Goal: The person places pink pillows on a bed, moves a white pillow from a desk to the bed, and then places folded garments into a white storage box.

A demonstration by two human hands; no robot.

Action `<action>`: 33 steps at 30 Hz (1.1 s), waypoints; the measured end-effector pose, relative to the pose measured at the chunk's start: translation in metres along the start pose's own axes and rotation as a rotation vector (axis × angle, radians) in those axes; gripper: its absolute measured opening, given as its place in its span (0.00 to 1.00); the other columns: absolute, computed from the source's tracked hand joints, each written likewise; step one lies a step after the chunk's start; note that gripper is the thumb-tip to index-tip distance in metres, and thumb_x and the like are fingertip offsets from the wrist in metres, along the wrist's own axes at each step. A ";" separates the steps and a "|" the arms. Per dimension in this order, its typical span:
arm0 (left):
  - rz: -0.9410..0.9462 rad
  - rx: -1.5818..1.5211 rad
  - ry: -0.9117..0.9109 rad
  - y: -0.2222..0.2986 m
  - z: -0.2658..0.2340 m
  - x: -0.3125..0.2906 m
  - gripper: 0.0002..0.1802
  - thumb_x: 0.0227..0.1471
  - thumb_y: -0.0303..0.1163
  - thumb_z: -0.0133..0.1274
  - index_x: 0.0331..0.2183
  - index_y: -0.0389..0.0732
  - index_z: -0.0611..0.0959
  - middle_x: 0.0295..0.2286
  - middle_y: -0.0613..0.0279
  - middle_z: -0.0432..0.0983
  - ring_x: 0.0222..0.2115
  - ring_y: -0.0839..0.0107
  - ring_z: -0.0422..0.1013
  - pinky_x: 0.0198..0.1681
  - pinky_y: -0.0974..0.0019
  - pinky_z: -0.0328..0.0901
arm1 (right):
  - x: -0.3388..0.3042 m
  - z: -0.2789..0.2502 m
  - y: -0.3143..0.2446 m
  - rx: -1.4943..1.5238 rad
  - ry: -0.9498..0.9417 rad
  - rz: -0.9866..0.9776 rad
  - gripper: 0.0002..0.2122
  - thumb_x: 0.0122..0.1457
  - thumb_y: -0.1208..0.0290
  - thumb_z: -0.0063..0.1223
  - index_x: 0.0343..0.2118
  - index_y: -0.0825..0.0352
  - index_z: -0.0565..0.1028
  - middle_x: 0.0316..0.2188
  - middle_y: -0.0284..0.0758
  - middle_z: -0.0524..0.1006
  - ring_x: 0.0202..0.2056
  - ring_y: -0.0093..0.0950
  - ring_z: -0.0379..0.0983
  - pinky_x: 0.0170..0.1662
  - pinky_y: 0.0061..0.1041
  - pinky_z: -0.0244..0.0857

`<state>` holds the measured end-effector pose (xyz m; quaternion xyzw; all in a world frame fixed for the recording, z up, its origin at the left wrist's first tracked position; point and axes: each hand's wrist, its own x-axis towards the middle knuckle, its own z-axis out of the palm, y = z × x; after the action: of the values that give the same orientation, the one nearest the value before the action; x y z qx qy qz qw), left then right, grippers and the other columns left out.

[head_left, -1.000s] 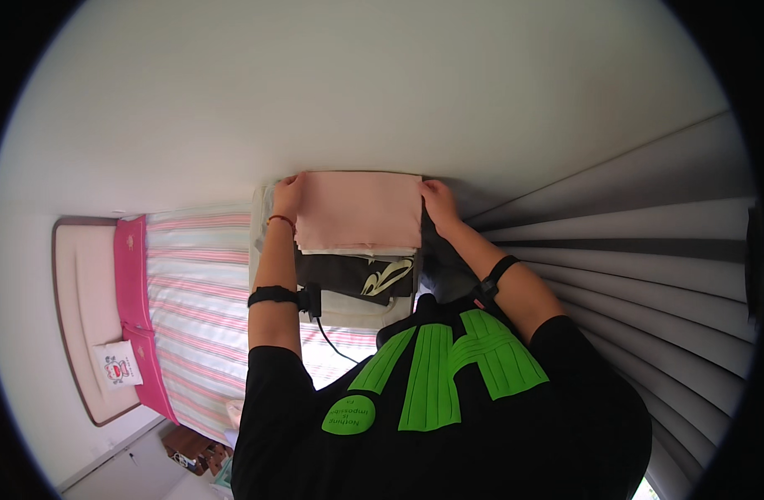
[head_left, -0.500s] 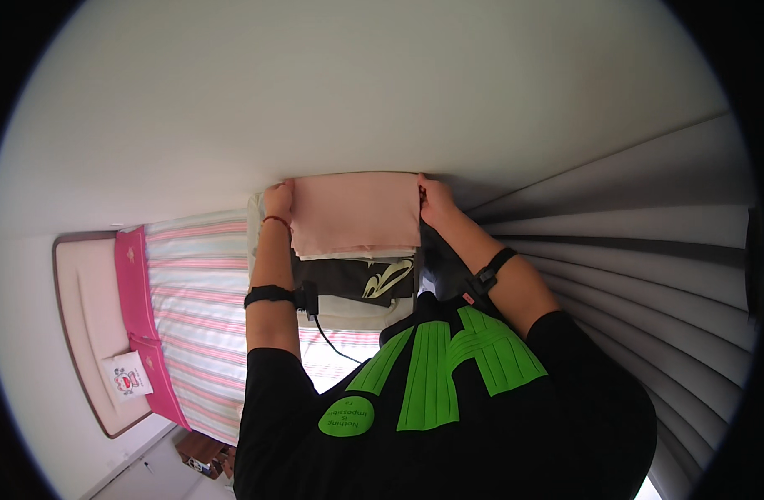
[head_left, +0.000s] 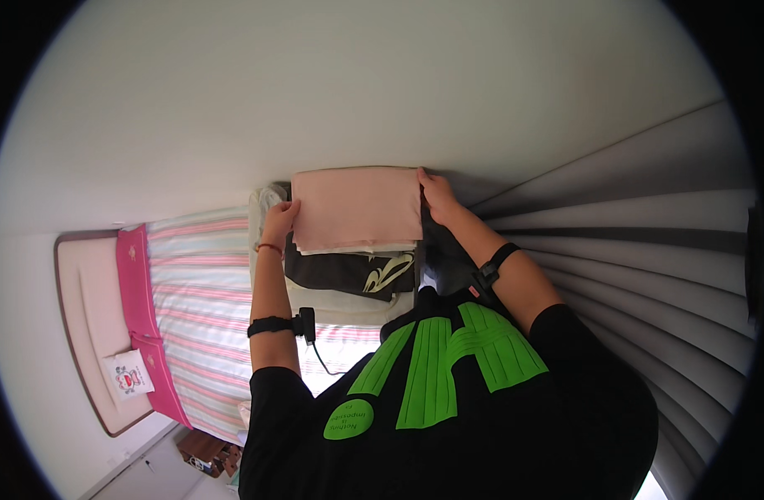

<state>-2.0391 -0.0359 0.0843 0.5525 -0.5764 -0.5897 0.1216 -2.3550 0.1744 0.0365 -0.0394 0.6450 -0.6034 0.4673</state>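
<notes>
A folded pink cloth (head_left: 357, 204) lies flat on a pile, with thin white layers (head_left: 374, 247) showing under its near edge. My left hand (head_left: 280, 218) is closed on the cloth's left edge, thumb on top. At the far right corner my right hand (head_left: 437, 196) grips the same cloth, its thumb over the edge and its other fingers mostly hidden. Nearer to me, a folded dark garment (head_left: 328, 273) with a pale curved print sticks out from beneath. Whitish fabric (head_left: 349, 310) lies under that.
Crumpled white fabric (head_left: 269, 198) sits beside my left hand. A bed with a striped cover (head_left: 199, 283) and pink pillows (head_left: 134, 283) stretches to the left. Grey curtains (head_left: 640, 242) hang at the right, and a pale wall (head_left: 382, 92) rises just behind the pile.
My left hand has slid nearer to me along the cloth's left edge. The pink cloth has shifted slightly away from me, while my right hand keeps hold of its corner.
</notes>
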 end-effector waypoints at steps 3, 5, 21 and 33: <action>0.096 0.070 0.072 -0.030 -0.015 0.001 0.18 0.58 0.43 0.54 0.31 0.36 0.82 0.18 0.73 0.69 0.18 0.83 0.63 0.20 0.74 0.56 | -0.012 0.003 -0.007 -0.186 -0.115 -0.065 0.18 0.65 0.55 0.49 0.23 0.62 0.71 0.18 0.23 0.66 0.20 0.16 0.60 0.25 0.21 0.55; 0.105 0.113 0.106 -0.034 -0.014 0.001 0.19 0.58 0.44 0.54 0.31 0.35 0.82 0.19 0.72 0.70 0.18 0.82 0.64 0.21 0.74 0.57 | -0.014 -0.001 -0.008 -0.303 -0.158 -0.137 0.18 0.65 0.55 0.48 0.23 0.62 0.71 0.18 0.22 0.66 0.19 0.16 0.59 0.24 0.20 0.54; 0.173 0.236 0.133 -0.030 -0.011 -0.049 0.21 0.52 0.44 0.59 0.26 0.31 0.83 0.19 0.63 0.76 0.21 0.76 0.69 0.27 0.67 0.64 | -0.055 -0.028 -0.002 -0.685 -0.448 0.031 0.17 0.56 0.58 0.61 0.30 0.71 0.78 0.19 0.29 0.73 0.19 0.20 0.66 0.24 0.23 0.59; 0.233 0.357 0.177 -0.053 -0.010 -0.047 0.21 0.52 0.43 0.59 0.30 0.30 0.83 0.24 0.59 0.79 0.26 0.74 0.72 0.31 0.67 0.66 | -0.060 -0.031 0.006 -0.825 -0.576 -0.006 0.18 0.60 0.57 0.56 0.24 0.70 0.78 0.17 0.31 0.74 0.17 0.19 0.64 0.22 0.22 0.59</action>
<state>-1.9883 0.0118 0.0682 0.5448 -0.7185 -0.4095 0.1391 -2.3382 0.2358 0.0602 -0.3874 0.6745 -0.2643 0.5702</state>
